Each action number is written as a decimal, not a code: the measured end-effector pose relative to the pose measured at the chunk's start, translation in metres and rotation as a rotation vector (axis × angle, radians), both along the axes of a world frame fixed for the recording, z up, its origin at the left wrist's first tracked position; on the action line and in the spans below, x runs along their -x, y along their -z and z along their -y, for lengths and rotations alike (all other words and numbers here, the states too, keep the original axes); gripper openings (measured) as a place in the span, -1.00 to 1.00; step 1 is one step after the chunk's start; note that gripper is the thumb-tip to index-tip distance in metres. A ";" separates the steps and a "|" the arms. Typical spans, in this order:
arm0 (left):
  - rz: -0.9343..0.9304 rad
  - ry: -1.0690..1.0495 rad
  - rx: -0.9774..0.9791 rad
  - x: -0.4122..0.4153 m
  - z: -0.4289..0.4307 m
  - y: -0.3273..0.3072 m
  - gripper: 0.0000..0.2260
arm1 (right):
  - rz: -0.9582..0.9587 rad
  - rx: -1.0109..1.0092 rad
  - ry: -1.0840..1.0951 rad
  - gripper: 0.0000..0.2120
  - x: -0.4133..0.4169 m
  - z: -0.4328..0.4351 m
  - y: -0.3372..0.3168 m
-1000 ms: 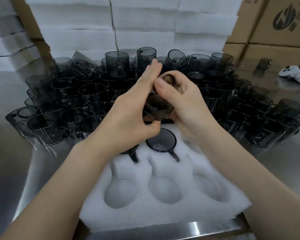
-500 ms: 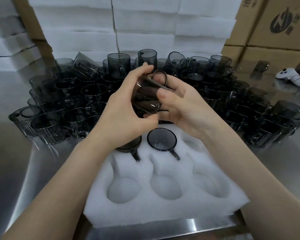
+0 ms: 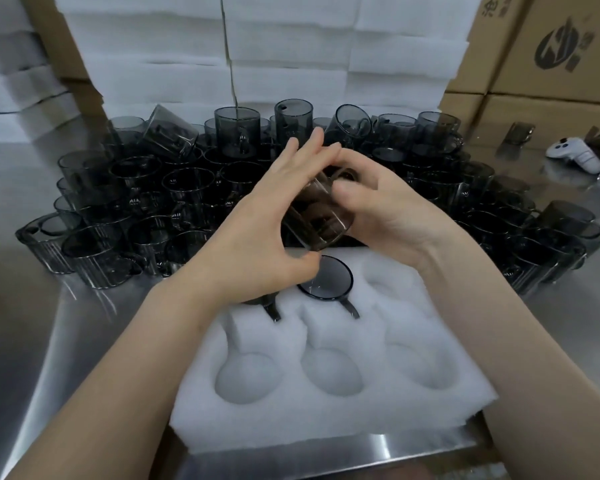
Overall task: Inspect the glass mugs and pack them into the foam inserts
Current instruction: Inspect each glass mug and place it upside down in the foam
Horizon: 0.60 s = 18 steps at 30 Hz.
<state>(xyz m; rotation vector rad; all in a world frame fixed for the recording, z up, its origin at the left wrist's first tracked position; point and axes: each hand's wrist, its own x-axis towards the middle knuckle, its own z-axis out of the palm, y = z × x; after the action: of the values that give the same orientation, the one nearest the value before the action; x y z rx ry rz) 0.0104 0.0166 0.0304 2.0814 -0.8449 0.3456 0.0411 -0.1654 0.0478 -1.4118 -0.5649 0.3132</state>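
Tilted further than half a second ago, the mug [image 3: 317, 216] hangs over the far row of the foam insert [image 3: 326, 420]. Smooth glass could slip and strike the packed mug [image 3: 326, 284] just below. The left hand [image 3: 257, 230] pinches it between thumb and straightened fingers; the right hand [image 3: 388, 209] curls round its far side.
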 end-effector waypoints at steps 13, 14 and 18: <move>-0.134 -0.256 0.182 -0.008 -0.007 0.003 -0.62 | 0.226 0.576 0.451 -0.70 0.035 0.046 -0.014; -0.141 -0.257 0.187 -0.008 -0.007 0.004 -0.65 | 0.227 0.593 0.469 -0.70 0.038 0.045 -0.013; -0.152 -0.256 0.189 -0.009 -0.007 0.004 -0.71 | 0.282 0.737 0.471 -0.69 0.047 0.043 -0.008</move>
<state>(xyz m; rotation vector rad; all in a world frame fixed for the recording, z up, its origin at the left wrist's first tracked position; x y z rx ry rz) 0.0196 0.0240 0.0262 2.0114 -0.4391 0.3831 -0.0056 -0.2082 0.0554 -2.2713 -0.3289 -0.0792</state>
